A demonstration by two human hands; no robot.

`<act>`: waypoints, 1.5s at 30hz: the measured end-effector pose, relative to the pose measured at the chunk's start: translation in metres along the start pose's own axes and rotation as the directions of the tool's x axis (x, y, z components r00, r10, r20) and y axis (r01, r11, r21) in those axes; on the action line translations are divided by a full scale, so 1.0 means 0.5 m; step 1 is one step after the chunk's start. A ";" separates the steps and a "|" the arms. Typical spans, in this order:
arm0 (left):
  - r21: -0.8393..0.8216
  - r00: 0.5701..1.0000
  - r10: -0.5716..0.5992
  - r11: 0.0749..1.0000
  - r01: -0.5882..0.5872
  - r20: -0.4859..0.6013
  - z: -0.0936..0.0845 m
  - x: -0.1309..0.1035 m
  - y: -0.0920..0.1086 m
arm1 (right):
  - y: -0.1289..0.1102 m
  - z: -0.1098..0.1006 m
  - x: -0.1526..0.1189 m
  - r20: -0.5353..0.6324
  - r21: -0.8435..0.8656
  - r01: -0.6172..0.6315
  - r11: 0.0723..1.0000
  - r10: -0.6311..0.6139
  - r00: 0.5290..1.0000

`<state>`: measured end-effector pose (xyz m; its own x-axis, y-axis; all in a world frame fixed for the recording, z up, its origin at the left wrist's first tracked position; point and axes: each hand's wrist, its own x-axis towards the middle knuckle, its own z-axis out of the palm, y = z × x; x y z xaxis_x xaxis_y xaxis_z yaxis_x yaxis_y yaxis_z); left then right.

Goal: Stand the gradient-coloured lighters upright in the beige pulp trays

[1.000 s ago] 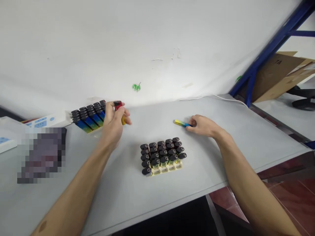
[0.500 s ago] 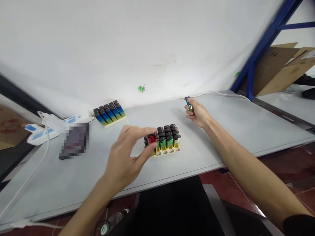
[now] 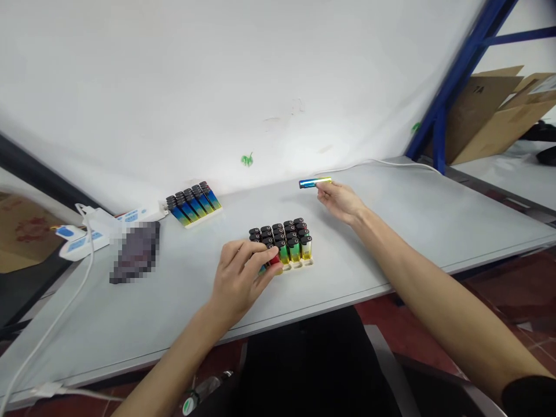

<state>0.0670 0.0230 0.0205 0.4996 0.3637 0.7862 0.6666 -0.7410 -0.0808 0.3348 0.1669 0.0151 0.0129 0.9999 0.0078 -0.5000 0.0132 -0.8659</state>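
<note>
Between the thumb and fingers of my left hand [image 3: 243, 272] is a red lighter [image 3: 274, 256], held at the front row of a cream tray [image 3: 297, 264]. Several black-topped lighters [image 3: 294, 249], green, clear and other colours, stand upright in that tray. Part of its left side is hidden behind my hand. My right hand [image 3: 341, 201] is raised over the table farther back and pinches a shiny blue-and-yellow lighter [image 3: 315, 182], which lies almost level in the fingers and points left.
A second tray [image 3: 204, 218] of blue-yellow lighters [image 3: 193, 202] stands near the wall. At the left lie a white power strip [image 3: 87, 243] with cables and a blurred dark object [image 3: 135, 253]. A blue metal frame [image 3: 441, 127] and cardboard boxes [image 3: 486, 116] are at the right.
My left hand has lowered the red lighter to the tray's front row. My right hand has moved slightly left and turned its lighter from steep to nearly level.
</note>
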 end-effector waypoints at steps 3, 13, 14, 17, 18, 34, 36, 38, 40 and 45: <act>0.018 1.000 0.010 1.000 -0.009 -0.012 0.001 -0.004 -0.007 | -0.007 0.001 -0.003 0.037 0.054 -0.085 0.995 0.083 0.996; -0.024 1.000 0.010 1.000 -0.010 -0.011 -0.004 -0.011 0.008 | 0.000 0.027 -0.021 0.117 -0.033 -0.075 0.997 0.079 0.990; -0.040 1.000 0.007 0.999 -0.007 -0.021 -0.005 -0.010 0.013 | 0.004 0.025 -0.020 0.105 -0.036 -0.069 0.997 0.072 0.992; -0.124 0.998 -0.042 0.992 0.036 -0.045 -0.004 -0.004 0.023 | 0.013 0.018 -0.014 0.084 -0.033 -0.059 0.998 0.062 0.995; -0.150 0.997 -0.069 0.987 0.061 -0.047 -0.003 -0.001 0.024 | 0.014 0.016 -0.013 0.085 -0.039 -0.062 0.997 0.065 0.994; -0.165 0.981 -0.195 0.967 0.194 0.007 -0.006 0.015 0.023 | 0.022 0.029 -0.031 0.142 -0.366 0.032 0.930 0.022 0.990; -0.101 0.985 -0.175 0.980 0.174 0.005 -0.004 0.012 0.019 | 0.023 0.029 -0.031 0.140 -0.380 0.033 0.924 0.023 0.990; 0.022 0.994 -0.102 0.994 0.103 -0.028 -0.006 0.005 0.015 | 0.024 0.030 -0.031 0.139 -0.392 0.039 0.919 0.018 0.990; 0.138 0.999 -0.004 0.990 0.009 -0.037 -0.014 -0.004 0.011 | 0.025 0.032 -0.033 0.155 -0.406 0.057 0.912 0.007 0.988; 0.016 0.988 -0.152 0.988 0.152 0.005 -0.032 0.031 -0.029 | 0.028 0.049 -0.044 0.193 -0.477 0.147 0.867 -0.060 0.979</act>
<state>0.0562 0.0305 0.0438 0.3949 0.4753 0.7862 0.7437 -0.6679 0.0302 0.3065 0.1454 0.0150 -0.1243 0.9800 0.1557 -0.0189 0.1546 -0.9878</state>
